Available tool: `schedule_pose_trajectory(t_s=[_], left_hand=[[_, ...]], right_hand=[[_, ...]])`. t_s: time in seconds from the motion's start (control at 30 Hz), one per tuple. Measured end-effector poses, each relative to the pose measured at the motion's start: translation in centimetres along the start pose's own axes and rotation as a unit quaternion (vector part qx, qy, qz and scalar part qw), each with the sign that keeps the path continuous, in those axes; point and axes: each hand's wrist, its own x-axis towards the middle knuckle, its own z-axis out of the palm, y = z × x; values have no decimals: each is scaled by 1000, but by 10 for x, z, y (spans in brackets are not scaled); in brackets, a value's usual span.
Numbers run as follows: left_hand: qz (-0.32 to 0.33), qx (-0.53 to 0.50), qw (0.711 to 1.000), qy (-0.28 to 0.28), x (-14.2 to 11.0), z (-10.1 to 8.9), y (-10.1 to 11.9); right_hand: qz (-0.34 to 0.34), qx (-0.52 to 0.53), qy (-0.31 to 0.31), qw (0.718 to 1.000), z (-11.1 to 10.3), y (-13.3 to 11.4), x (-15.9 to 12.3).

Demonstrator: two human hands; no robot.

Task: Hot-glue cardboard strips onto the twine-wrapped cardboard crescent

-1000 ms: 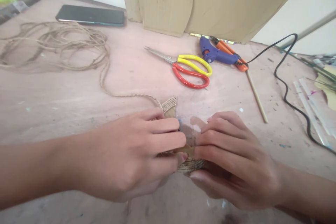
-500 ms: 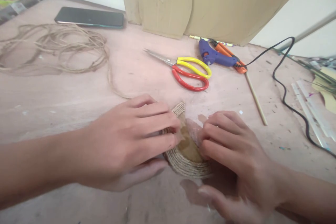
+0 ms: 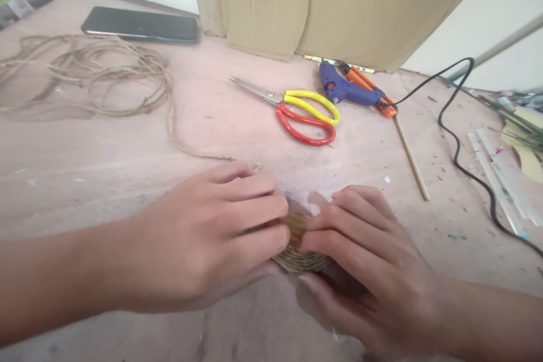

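Note:
Between my two hands lies a small brown cardboard piece with rows of twine along its curved edge. My left hand is closed on its left side, fingers bent over it and hiding much of it. Fingers of my right hand curl over the right side, the thumb below the twine edge. A strand of twine runs from beside my left fingers back to a loose heap of twine. Scissors with one yellow and one red handle lie beyond my hands.
A phone lies at the back left. Behind the scissors, a purple glue gun rests by an orange tool against a cardboard sheet. Its black cord loops right, near clear glue sticks and a thin wooden stick.
My right hand has moved left and its thumb has come up to the twine edge. The cardboard piece has tilted and shows less between my hands.

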Motion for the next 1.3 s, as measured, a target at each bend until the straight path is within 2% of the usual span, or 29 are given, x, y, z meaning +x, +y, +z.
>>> schedule_pose_trajectory(t_s=[0.33, 0.53, 0.67, 0.8, 1.13, 1.3], left_hand=[[-2, -105, 994, -10, 2, -4, -6], [-59, -173, 983, -12, 3, -2, -10], [-73, -192, 978, -33, 4, 0, -13], [-58, -207, 977, 7, 3, 7, -18], [-38, -166, 985, 32, 1, 16, -20], [-16, -98, 994, 40, 2, 14, -18]], right_hand=[[12, 10, -28, 999, -7, 2, 3], [-1, 8, -32, 999, -6, 4, 4], [-11, 40, -38, 998, -4, 4, 2], [3, 73, -50, 996, -6, 4, 2], [-22, 61, -32, 997, -2, 6, 2], [-34, 43, -39, 998, -2, 6, 4]])
